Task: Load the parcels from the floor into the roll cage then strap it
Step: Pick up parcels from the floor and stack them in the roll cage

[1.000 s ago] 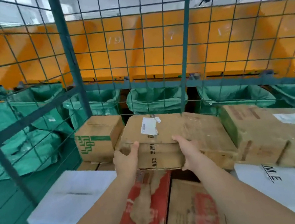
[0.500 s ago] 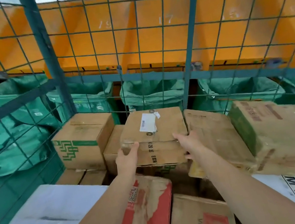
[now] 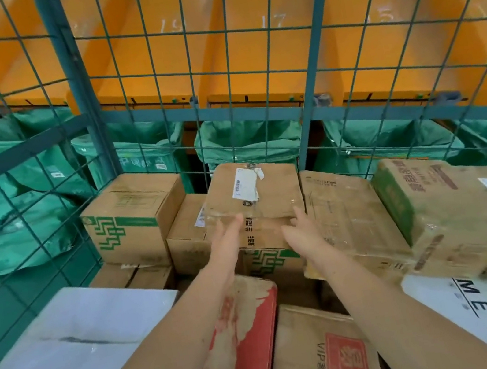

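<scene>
Had fingers (image 3: 237, 220) straight and loose, gripping nothing, left hand (image 3: 228, 237) and right hand (image 3: 301, 231) at near face of labelled parcel (image 3: 253, 192). Found it seated atop stack at back of roll cage (image 3: 312, 53). Judged loading well along, strapping undone; saw no strap, no floor.

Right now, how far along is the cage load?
Done: many parcels are stacked in the roll cage. In hand: the labelled box sits on the rear stack, left hand and right hand open at its front face. Left: no strap is visible; the floor is out of view, so remaining parcels are unknown.
</scene>
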Tool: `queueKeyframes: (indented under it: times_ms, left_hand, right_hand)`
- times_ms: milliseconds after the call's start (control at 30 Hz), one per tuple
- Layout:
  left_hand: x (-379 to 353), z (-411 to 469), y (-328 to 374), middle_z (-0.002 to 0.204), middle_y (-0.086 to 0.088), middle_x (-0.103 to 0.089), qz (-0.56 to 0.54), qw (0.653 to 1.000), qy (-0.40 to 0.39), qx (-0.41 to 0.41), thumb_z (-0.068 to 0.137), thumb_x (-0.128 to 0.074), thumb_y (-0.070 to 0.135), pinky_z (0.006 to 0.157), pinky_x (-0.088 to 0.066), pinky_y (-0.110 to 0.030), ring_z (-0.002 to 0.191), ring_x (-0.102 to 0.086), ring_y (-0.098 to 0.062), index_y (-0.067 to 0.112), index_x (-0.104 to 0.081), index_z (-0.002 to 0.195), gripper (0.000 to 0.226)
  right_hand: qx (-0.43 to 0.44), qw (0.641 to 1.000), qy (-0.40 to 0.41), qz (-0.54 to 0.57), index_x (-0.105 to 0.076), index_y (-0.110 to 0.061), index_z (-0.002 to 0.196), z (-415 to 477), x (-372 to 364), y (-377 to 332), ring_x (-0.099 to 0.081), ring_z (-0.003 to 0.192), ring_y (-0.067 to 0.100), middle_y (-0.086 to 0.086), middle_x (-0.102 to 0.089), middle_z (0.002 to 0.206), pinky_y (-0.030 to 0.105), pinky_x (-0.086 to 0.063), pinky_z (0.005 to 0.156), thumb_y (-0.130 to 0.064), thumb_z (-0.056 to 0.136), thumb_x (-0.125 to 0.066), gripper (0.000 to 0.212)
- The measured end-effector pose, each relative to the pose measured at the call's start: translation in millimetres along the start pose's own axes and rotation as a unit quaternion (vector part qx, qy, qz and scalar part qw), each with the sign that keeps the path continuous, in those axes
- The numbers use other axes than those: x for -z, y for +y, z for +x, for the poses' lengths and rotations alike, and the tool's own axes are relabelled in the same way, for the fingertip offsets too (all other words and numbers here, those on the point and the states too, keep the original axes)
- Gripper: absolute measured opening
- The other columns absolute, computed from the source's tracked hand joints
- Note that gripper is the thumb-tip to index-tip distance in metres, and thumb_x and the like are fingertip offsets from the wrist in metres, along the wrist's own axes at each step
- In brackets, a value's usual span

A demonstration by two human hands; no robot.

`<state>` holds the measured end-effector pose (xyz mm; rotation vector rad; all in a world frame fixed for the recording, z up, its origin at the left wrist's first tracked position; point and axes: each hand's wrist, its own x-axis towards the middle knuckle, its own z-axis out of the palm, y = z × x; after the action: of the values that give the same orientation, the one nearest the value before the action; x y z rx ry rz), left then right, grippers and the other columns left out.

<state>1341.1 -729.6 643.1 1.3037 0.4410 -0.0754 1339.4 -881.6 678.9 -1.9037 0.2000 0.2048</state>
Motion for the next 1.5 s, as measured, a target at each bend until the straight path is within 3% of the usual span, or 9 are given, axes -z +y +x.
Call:
queueKeyframes:
  times_ms: [200,333,467,600,800,967,1167,1333,1500]
  left_hand:
    - [18.2,-53.8,13.7,0.142,0.004,-0.05,0.044,0.999,0.021,0.003,0.087,-0.054,0.061,0.113,-0.031,-0.047,0.133,-0.044,-0.023,0.026,-0.046,0.143,0.067]
    - [44.8,-106.2,19.8,0.113,-0.018,-0.063,0.084,0.995,0.052,-0.023,0.097,-0.055,0.028,0.097,-0.05,-0.053,0.098,-0.06,-0.032,0.004,-0.062,0.119,0.033]
    - [77.7,-159.4,15.7,0.078,-0.005,-0.051,0.063,0.994,0.091,-0.023,0.097,-0.054,0.016,0.078,-0.047,-0.037,0.077,-0.05,-0.021,0.017,-0.054,0.073,0.023]
    - [110.4,-214.8,13.3,0.085,-0.006,-0.051,0.04,0.991,0.129,-0.023,0.098,-0.052,0.015,0.072,-0.043,-0.032,0.075,-0.049,-0.02,0.017,-0.057,0.093,0.007]
    - [171.2,-306.8,-6.3,0.085,-0.004,-0.052,0.035,0.979,0.192,-0.05,0.098,-0.052,0.017,0.073,-0.043,-0.033,0.089,-0.048,-0.025,0.014,-0.06,0.097,0.009]
    - [223.3,-398.0,-31.5,0.094,-0.009,-0.054,0.028,0.96,0.27,-0.064,0.097,-0.051,0.015,0.082,-0.05,-0.039,0.091,-0.053,-0.025,0.014,-0.06,0.095,0.009]
    - [279.5,-531.1,-80.7,0.071,-0.002,-0.045,0.034,0.918,0.39,-0.066,0.094,-0.052,0.017,0.067,-0.038,-0.027,0.062,-0.041,-0.017,0.017,-0.06,0.106,0.015]
    - [346.6,-651.5,-120.3,0.094,-0.014,-0.065,-0.007,0.874,0.484,-0.044,0.093,-0.054,0.021,0.075,-0.053,-0.03,0.085,-0.063,-0.024,0.003,-0.054,0.13,0.041]
    - [398.8,-761.1,-157.4,0.074,-0.002,-0.042,-0.048,0.809,0.585,-0.038,0.096,-0.048,0.016,0.064,-0.036,-0.024,0.06,-0.038,-0.015,0.02,-0.052,0.109,0.014]
  right_hand:
    - [0.002,1.0,-0.017,0.011,-0.026,-0.024,0.157,-37.5,-3.5,-5.7,-0.042,0.138,0.022,-0.001,-0.043,0.152,0.044,-0.037,0.114,-0.013,0.094,-0.056,0.07]
    - [0.019,0.999,-0.016,0.031,-0.03,-0.017,0.155,-89.6,-11.8,-19.1,-0.046,0.121,0.016,0.001,-0.045,0.147,0.026,-0.037,0.097,-0.009,0.097,-0.056,0.065]
    - [0.035,0.997,-0.018,0.064,-0.036,-0.014,0.152,-146.7,-32.1,-26.7,-0.047,0.126,0.019,0.001,-0.048,0.143,0.031,-0.04,0.101,-0.008,0.098,-0.055,0.057]
    - [0.022,0.997,-0.035,0.061,-0.043,-0.015,0.146,-194.2,-56.2,-25.4,-0.062,0.092,0.014,0.002,-0.058,0.119,0.025,-0.05,0.074,-0.013,0.098,-0.057,0.05]
    - [0.063,0.992,-0.105,0.035,-0.05,-0.014,0.141,-266.9,-99.2,-14.9,-0.054,0.117,0.02,0.001,-0.054,0.133,0.04,-0.045,0.104,-0.018,0.096,-0.059,0.047]
    - [0.075,0.981,-0.18,0.014,-0.049,-0.007,0.14,-352.1,-141.7,-6.1,-0.058,0.093,0.021,0.009,-0.061,0.111,0.029,-0.044,0.069,-0.012,0.093,-0.061,0.048]
    - [0.104,0.956,-0.273,-0.028,-0.05,-0.003,0.139,-470.6,-193.3,13.5,-0.057,0.109,0.025,0.012,-0.058,0.125,0.032,-0.045,0.085,-0.008,0.093,-0.061,0.048]
    - [0.112,0.91,-0.398,-0.038,-0.052,-0.015,0.137,-578.8,-251.9,35.8,-0.058,0.119,0.023,0.006,-0.059,0.133,0.031,-0.046,0.083,-0.018,0.09,-0.065,0.049]
    - [0.107,0.842,-0.524,-0.076,-0.047,-0.016,0.14,-691.4,-294.5,49.8,-0.058,0.114,0.023,0.008,-0.062,0.116,0.042,-0.05,0.097,-0.017,0.095,-0.058,0.046]
